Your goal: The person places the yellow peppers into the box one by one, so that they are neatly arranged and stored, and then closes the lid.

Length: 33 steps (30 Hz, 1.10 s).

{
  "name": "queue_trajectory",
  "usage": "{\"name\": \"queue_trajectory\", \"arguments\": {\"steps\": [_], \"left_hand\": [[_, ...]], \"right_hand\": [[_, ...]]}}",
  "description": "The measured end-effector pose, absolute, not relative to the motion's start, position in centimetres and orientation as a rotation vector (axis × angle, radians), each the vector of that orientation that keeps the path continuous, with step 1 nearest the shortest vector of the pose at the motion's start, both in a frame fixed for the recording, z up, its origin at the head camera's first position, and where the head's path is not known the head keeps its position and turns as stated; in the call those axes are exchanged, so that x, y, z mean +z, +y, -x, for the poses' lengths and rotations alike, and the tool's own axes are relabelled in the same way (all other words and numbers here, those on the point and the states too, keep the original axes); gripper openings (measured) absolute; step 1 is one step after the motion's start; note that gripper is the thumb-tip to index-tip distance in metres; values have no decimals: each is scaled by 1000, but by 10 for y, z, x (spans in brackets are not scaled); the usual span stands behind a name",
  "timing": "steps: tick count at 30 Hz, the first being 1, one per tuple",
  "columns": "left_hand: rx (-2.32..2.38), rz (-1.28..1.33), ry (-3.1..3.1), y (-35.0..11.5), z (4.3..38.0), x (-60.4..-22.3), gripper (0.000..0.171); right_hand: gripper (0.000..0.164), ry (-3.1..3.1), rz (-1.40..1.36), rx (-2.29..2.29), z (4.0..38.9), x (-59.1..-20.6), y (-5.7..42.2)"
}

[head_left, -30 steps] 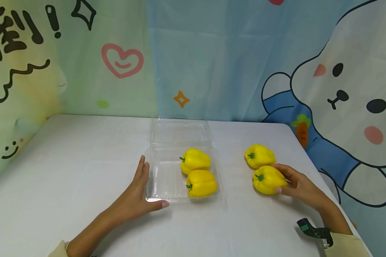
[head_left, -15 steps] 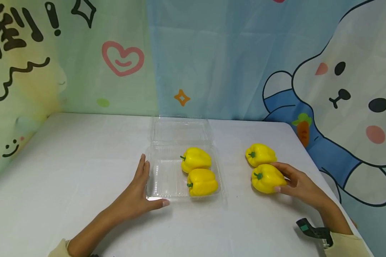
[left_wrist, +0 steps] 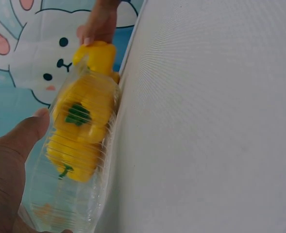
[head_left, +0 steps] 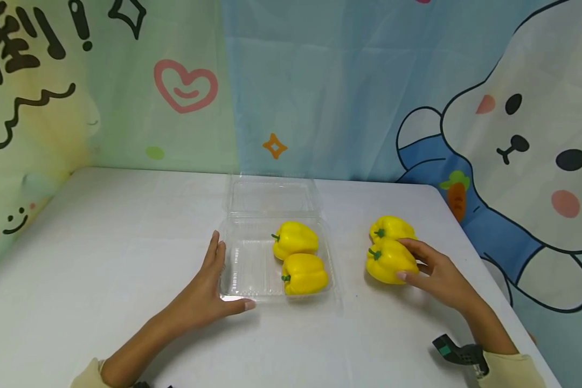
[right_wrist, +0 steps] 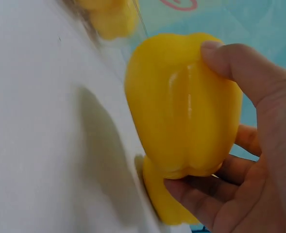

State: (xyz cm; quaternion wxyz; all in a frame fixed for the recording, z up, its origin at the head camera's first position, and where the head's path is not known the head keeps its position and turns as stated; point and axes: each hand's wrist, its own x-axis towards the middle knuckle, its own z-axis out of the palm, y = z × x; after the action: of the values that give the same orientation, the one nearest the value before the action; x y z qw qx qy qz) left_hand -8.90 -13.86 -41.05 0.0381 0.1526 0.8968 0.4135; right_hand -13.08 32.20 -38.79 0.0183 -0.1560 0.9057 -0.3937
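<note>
My right hand grips a yellow bell pepper between thumb and fingers. In the right wrist view that pepper is held a little off the table, its shadow apart from it. Just behind it lies another yellow bell pepper. Two more yellow peppers, a rear one and a front one, lie in the right half of a clear plastic clamshell box. My left hand rests at the box's left front corner, fingers straight along its side and thumb along its front edge.
The box's clear lid lies folded back toward the rear of the white table. A printed cloth backdrop hangs behind the table. A black wrist device sits at my right sleeve.
My right hand has moved left and slightly back, lifting the pepper, which now overlaps the one behind it in the head view. My left hand and the box have stayed put.
</note>
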Motion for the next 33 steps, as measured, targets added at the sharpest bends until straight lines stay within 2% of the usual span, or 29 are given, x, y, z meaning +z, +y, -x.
{"name": "queue_trajectory", "arguments": {"steps": [33], "left_hand": [[1266,-483,2752,-139,89,-411,134]], "right_hand": [[64,2799,654,-1260,140,-370,269]]}}
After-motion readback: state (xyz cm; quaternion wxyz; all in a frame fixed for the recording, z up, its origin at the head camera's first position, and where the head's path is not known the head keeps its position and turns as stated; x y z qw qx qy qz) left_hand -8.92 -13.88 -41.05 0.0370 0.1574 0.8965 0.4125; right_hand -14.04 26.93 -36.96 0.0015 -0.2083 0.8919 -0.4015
